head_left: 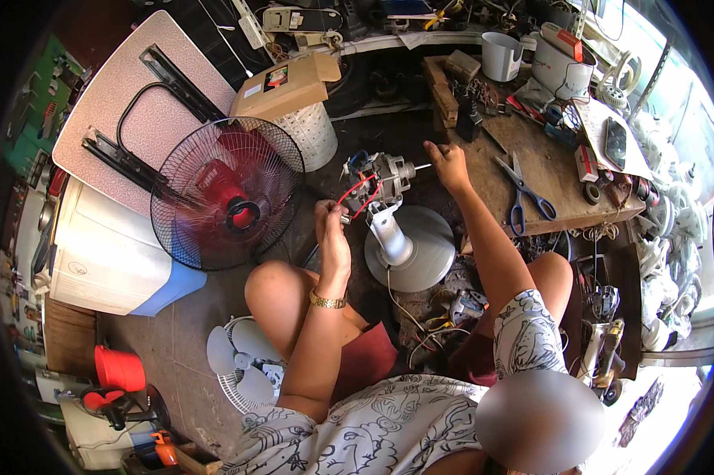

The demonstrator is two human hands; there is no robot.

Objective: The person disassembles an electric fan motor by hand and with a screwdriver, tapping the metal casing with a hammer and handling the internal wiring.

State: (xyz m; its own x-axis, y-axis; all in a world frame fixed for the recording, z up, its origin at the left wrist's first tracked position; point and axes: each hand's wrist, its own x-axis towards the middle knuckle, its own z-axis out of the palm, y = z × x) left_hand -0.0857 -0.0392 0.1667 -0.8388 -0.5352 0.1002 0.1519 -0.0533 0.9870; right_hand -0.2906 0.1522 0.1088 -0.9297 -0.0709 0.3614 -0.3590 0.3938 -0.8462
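Observation:
In front of me a bare fan motor sits on a grey stand with a round base. Two red wires loop out of the motor towards my left hand. Its fingers are pinched at the wire ends, and a small silver piece shows beside them. My right hand is closed at the outer end of a thin metal rod that runs from the motor's front. Whether the rod is the motor's own shaft I cannot tell. A cord runs down from the stand.
On the left stand a red fan with a black wire guard and a white-and-blue box. Scissors lie on the wooden bench at right, near a phone. White fan blades lie by my left leg.

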